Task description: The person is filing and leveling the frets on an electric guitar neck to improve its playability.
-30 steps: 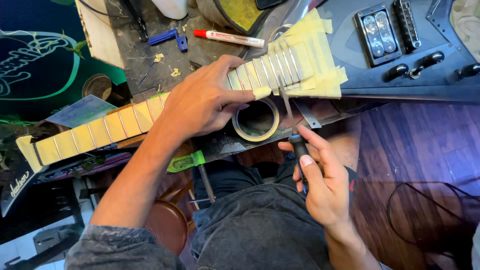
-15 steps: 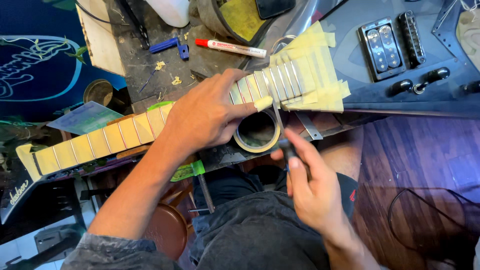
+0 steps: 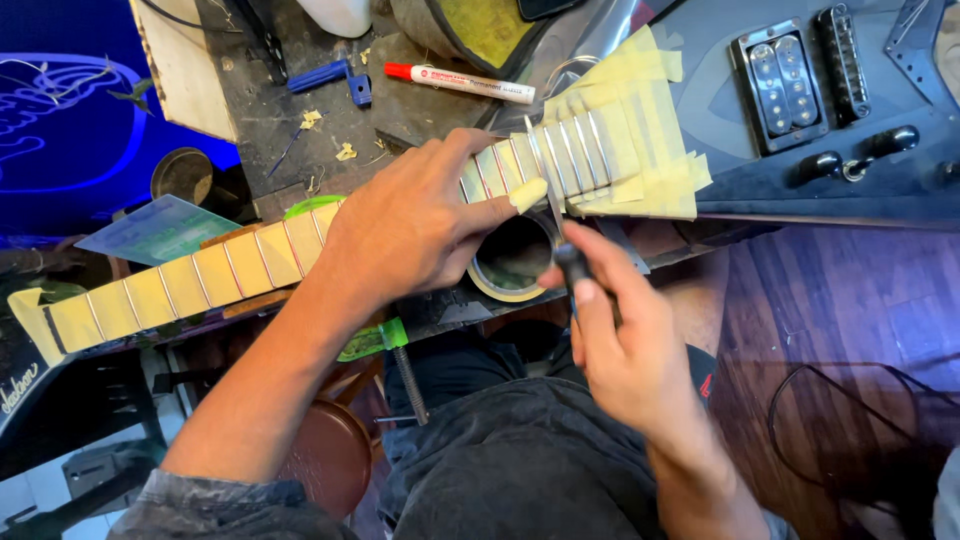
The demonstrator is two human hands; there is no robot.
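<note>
Cluttered and dusty, the bench (image 3: 290, 110) runs across the top of the view, with a dark guitar body (image 3: 800, 150) at 2 o'clock. Its neck (image 3: 250, 260), masked in yellow tape between the frets, stretches toward 9 o'clock. Left hand (image 3: 410, 230) lies curled over the neck, fingers wrapped round it, thumb pressed at the edge. Right hand (image 3: 620, 340), at 5 o'clock from it, pinches a thin metal tool (image 3: 556, 215) by its dark handle, blade on a fret. A tape roll (image 3: 512, 262) sits just below the neck, between both hands. A red-capped marker (image 3: 460, 82) lies at 12 o'clock.
</note>
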